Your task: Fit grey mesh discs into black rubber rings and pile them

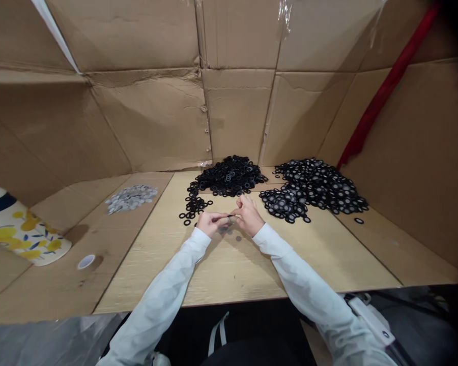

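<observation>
My left hand [209, 222] and my right hand [249, 216] meet over the middle of the board, fingers pinched together. Between their fingertips a small black ring [231, 216] shows edge-on, partly covered by the fingers. Just below the hands, several small grey discs lie on the board, one grey disc [238, 238] apart from the others. Behind the hands rises a heap of black rings [232, 175], with loose rings trailing to its left. To the right spreads a pile of black rings with grey centres [320, 185].
Flat grey discs [132, 198] are piled at the left. A yellow-flowered cylindrical container [26, 229] and a small white roll [86, 262] are on the cardboard at far left. Cardboard walls [236, 112] enclose the back and sides; a red strip [385, 91] hangs at right.
</observation>
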Available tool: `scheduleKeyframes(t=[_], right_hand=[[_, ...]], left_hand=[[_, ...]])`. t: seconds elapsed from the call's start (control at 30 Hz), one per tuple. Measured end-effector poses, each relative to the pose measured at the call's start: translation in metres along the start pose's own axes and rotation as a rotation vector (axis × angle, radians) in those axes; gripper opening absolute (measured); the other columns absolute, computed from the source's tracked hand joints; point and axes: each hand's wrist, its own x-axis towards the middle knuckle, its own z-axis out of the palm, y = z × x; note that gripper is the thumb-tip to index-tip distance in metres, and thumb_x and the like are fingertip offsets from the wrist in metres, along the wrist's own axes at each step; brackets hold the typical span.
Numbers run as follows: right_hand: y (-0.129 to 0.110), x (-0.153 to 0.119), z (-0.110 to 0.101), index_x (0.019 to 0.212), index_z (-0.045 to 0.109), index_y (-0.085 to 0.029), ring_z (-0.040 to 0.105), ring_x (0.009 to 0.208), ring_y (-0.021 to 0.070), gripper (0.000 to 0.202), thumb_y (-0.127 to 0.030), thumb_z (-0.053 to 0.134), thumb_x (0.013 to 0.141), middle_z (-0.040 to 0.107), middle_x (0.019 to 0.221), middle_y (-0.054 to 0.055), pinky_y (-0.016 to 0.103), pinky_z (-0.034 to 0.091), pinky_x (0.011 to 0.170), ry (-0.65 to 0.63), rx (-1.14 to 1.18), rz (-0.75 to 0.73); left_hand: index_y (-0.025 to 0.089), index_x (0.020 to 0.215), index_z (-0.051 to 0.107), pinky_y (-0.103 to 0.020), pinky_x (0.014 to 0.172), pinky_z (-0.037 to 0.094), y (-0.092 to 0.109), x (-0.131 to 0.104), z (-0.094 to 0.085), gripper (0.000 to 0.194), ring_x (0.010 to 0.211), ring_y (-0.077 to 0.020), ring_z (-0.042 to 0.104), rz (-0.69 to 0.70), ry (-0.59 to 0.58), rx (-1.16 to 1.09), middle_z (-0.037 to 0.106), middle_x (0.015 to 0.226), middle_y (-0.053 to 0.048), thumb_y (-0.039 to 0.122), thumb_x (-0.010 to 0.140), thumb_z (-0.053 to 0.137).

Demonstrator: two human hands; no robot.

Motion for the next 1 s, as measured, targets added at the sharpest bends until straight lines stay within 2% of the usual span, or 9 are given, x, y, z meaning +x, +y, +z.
scheduleKeyframes(t=[0.07,0.17,0.37,0.43,0.53,0.63,0.73,0.87,1.0], right_hand=[[-0.001,0.0,-0.001,0.067,0.063,-0.018,0.034,0.08,0.0171,0.009,-0.021,0.054,0.068,0.035,0.076,0.003,0.034,0.029,0.071,0.001,0.07,0.01],[0.001,0.001,0.0,0.067,0.061,-0.016,0.038,0.084,0.0157,0.011,-0.027,0.058,0.065,0.037,0.082,0.003,0.032,0.033,0.075,0.008,0.346,0.058],[0.006,0.0,0.008,0.078,0.06,-0.017,0.046,0.082,0.0141,0.039,-0.026,0.071,0.042,0.043,0.097,0.005,0.028,0.04,0.066,-0.185,0.9,0.233],[0.005,0.001,0.015,0.073,0.061,-0.016,0.048,0.077,0.0131,0.033,-0.029,0.069,0.045,0.048,0.09,0.004,0.027,0.04,0.065,-0.153,1.004,0.279],[0.004,0.003,0.028,0.063,0.061,-0.014,0.048,0.067,0.0118,0.023,-0.035,0.062,0.053,0.053,0.07,0.002,0.027,0.038,0.064,0.003,1.125,0.388],[0.003,0.004,0.037,0.056,0.059,-0.015,0.047,0.066,0.0125,0.02,-0.034,0.058,0.057,0.051,0.062,0.001,0.027,0.037,0.064,0.149,1.072,0.451],[0.001,0.004,0.04,0.053,0.057,-0.015,0.046,0.074,0.0143,0.017,-0.031,0.055,0.059,0.05,0.069,0.002,0.026,0.037,0.065,0.23,0.886,0.444],[-0.003,0.002,0.042,0.058,0.055,-0.015,0.044,0.077,0.0146,0.014,-0.027,0.051,0.062,0.044,0.081,0.004,0.025,0.038,0.062,0.246,0.728,0.44],[-0.002,0.002,0.042,0.061,0.056,-0.017,0.041,0.081,0.0149,0.008,-0.025,0.052,0.062,0.039,0.082,0.003,0.029,0.037,0.071,0.269,0.566,0.415]], left_hand=[[0.009,0.066,0.065,-0.032,0.063,0.049,0.0,0.001,0.001,0.026,0.055,-0.0172,0.06,-0.037,-0.003,-0.068,0.066,0.064,-0.007,0.027,0.047,0.068],[0.008,0.066,0.064,-0.031,0.06,0.049,0.002,0.002,0.003,0.029,0.051,-0.0156,0.058,-0.055,0.023,-0.139,0.065,0.06,-0.006,0.031,0.047,0.068],[0.009,0.065,0.063,-0.029,0.059,0.049,-0.004,0.004,0.003,0.028,0.051,-0.0145,0.058,-0.011,0.152,-0.131,0.064,0.06,-0.007,0.031,0.049,0.067],[0.009,0.065,0.062,-0.03,0.059,0.049,-0.009,0.005,0.002,0.029,0.052,-0.0151,0.058,-0.025,0.175,-0.166,0.064,0.061,-0.007,0.031,0.048,0.068],[0.009,0.066,0.062,-0.032,0.063,0.049,-0.014,0.006,0.002,0.028,0.054,-0.0158,0.059,-0.112,0.18,-0.309,0.064,0.062,-0.007,0.026,0.045,0.07],[0.009,0.068,0.062,-0.032,0.069,0.049,-0.014,0.005,0.003,0.027,0.059,-0.017,0.061,-0.184,0.129,-0.44,0.064,0.064,-0.008,0.02,0.045,0.071],[0.009,0.07,0.062,-0.032,0.072,0.048,-0.015,0.004,0.005,0.029,0.063,-0.0175,0.061,-0.191,0.107,-0.472,0.065,0.069,-0.008,0.018,0.044,0.072],[0.008,0.063,0.062,-0.032,0.067,0.049,-0.017,0.005,0.007,0.028,0.056,-0.0159,0.06,-0.171,0.17,-0.447,0.064,0.063,-0.007,0.02,0.04,0.073],[0.009,0.063,0.063,-0.03,0.064,0.049,-0.018,0.003,0.009,0.026,0.054,-0.0149,0.059,-0.065,0.252,-0.363,0.064,0.06,-0.006,0.022,0.042,0.072]])
